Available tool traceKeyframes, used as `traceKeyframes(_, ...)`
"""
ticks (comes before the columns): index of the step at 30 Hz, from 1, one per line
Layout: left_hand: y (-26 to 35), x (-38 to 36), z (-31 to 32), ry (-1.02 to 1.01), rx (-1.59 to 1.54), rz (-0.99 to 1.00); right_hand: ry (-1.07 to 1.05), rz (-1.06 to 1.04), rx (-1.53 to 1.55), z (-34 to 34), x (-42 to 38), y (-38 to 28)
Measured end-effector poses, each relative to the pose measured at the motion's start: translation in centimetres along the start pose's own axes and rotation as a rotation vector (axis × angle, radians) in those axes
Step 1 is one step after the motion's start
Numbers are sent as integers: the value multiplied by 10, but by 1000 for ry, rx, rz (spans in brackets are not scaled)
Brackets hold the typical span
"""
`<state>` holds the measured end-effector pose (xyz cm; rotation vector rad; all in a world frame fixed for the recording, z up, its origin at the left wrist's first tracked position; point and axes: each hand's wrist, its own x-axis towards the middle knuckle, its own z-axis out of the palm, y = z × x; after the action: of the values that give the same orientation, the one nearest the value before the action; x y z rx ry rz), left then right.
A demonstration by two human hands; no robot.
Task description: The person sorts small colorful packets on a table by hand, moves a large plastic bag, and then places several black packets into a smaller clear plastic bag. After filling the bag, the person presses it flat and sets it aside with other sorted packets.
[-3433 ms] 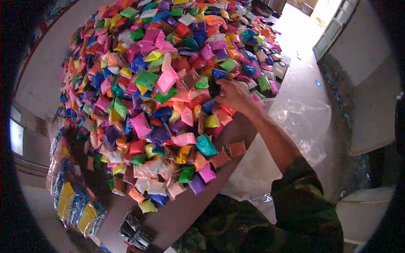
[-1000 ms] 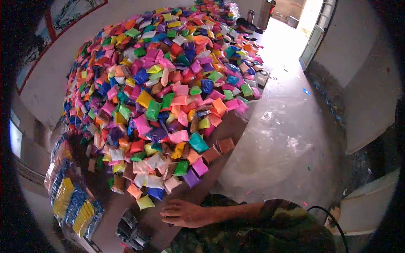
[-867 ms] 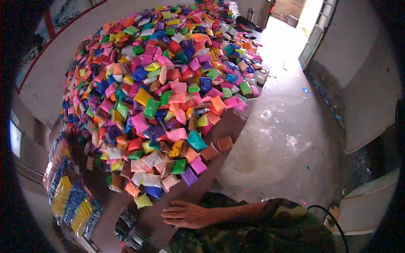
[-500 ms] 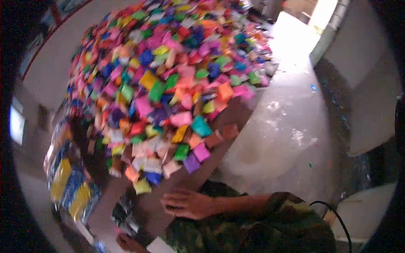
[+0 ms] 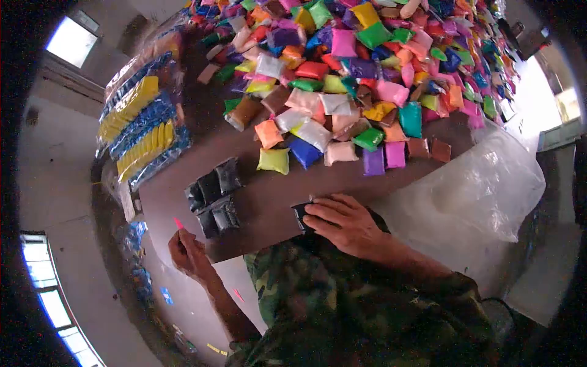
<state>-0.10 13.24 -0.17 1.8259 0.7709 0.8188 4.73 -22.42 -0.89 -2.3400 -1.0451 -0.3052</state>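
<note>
Near the table's front left edge, my left hand (image 5: 191, 252) is closed around a thin pink stick-like thing (image 5: 178, 223), whose upper end pokes out above the fingers. My right hand (image 5: 351, 226) lies flat with fingers stretched over a small black packet (image 5: 300, 212), pressing it on the tabletop. Much of that packet is hidden beneath the fingers. Between the two hands, a group of several black packets (image 5: 212, 188) lies in rows on the brown table (image 5: 269, 192), closer to my left hand.
Beyond my hands rises a big heap of colourful small packets (image 5: 312, 101). Clear bags of yellow and blue packets (image 5: 143, 131) stand along the table's left side. A large clear plastic sheet (image 5: 477, 183) hangs at the right edge. Scraps (image 5: 166, 296) lie on the floor.
The view has swung left and steadied. My right hand now covers a black packet, and the pink thing in my left hand has come into sight.
</note>
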Motion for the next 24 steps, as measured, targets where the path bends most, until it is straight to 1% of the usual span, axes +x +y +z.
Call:
traceKeyframes(3, 35, -20, 0, -82, 117, 51, -53, 17, 19, -2, 0, -3)
traceKeyframes(4, 42, -31, 1, -184, 9, 78, -65, 26, 33, -4, 1, -3)
traceKeyframes(5, 55, -44, 8, -277, 27, 125, -75, 33, 46, -5, 3, -5)
traceKeyframes(6, 50, -50, 15, -334, 160, 368, -74, 40, 51, -4, 4, -7)
traceKeyframes(7, 49, -58, 22, -454, 234, 449, -71, 47, 54, -4, 5, -8)
traceKeyframes(8, 67, -71, 37, -548, 222, 461, -69, 55, 54, -4, 6, -8)
traceKeyframes(10, 69, -85, 60, -614, 278, 572, -105, 29, 32, -1, 4, -5)
traceKeyframes(13, 59, -94, 81, -707, 248, 512, -115, 24, 57, -1, -2, -3)
traceKeyframes(17, 53, -89, 83, -709, 329, 516, -118, 32, 120, 2, -8, 2)
traceKeyframes(19, 52, -81, 86, -711, 365, 523, -124, 40, 129, 2, -9, 3)
traceKeyframes(20, 54, -79, 88, -719, 344, 534, -126, 42, 132, 2, -8, 4)
traceKeyframes(23, 58, -80, 94, -757, 277, 577, -28, 50, 138, 0, -5, 0)
traceKeyframes(24, 60, -82, 98, -773, 255, 600, -54, 53, 131, -1, -6, 0)
